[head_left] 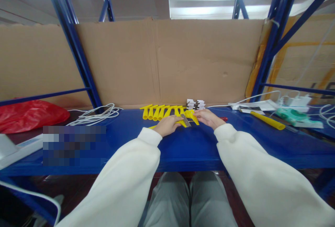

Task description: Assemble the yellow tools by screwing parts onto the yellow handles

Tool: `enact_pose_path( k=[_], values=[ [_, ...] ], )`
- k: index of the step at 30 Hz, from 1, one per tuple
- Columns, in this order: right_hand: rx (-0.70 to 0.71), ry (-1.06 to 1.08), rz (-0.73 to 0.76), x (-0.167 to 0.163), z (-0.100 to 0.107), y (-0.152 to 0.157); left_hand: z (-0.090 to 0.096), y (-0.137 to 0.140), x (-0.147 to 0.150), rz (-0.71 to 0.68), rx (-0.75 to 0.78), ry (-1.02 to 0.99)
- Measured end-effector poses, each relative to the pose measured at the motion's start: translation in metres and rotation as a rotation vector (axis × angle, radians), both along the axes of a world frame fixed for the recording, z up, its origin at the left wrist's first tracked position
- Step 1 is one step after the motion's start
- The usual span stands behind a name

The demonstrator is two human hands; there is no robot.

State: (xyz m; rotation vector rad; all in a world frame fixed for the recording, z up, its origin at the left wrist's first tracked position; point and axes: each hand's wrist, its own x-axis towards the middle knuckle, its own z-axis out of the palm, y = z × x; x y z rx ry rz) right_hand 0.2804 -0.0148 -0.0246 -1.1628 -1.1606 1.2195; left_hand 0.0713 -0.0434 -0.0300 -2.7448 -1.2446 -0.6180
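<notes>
My left hand (167,125) is closed around a yellow-handled scraper (186,120) with a flat grey metal blade, held low over the blue tabletop. Just right of the blade, my right hand (206,117) pinches a small yellow plastic piece (195,119); its fingertips partly hide it. Behind my left hand stands a row of several yellow plastic handles (155,113), wide round ends facing me. More yellow pieces bunch up between the row and my right fingers. A stack of small white and black pieces (195,104) sits behind them against the cardboard.
Cardboard (204,56) walls the back of the blue table (188,150) between blue posts. At right lie a yellow tube-like handle (268,120), a green-and-clear plastic wrapper (290,116) and white power cords. A coiled white cable (101,114) and a red bag (34,114) are at left.
</notes>
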Motion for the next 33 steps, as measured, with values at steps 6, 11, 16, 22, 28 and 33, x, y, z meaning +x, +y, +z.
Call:
enact_pose_path(
  k=[6,11,16,22,28,33],
  values=[
    [-0.076,0.025,0.061,-0.003,0.008,-0.014,0.000,-0.001,0.001,0.011,0.009,0.037],
    [-0.128,-0.040,0.122,-0.006,0.008,-0.017,0.000,-0.001,0.002,0.003,0.016,0.072],
    [-0.100,-0.059,0.163,-0.011,0.003,-0.017,0.002,-0.003,0.002,0.009,0.016,0.093],
    [-0.040,-0.095,0.182,-0.015,0.003,-0.022,0.003,-0.005,0.004,0.015,0.018,0.099],
    [-0.020,-0.108,0.181,-0.017,0.002,-0.022,0.002,-0.003,0.004,0.006,0.038,0.087],
    [0.008,-0.106,0.196,-0.018,-0.001,-0.019,-0.001,0.000,0.003,-0.008,0.054,0.081]
  ],
)
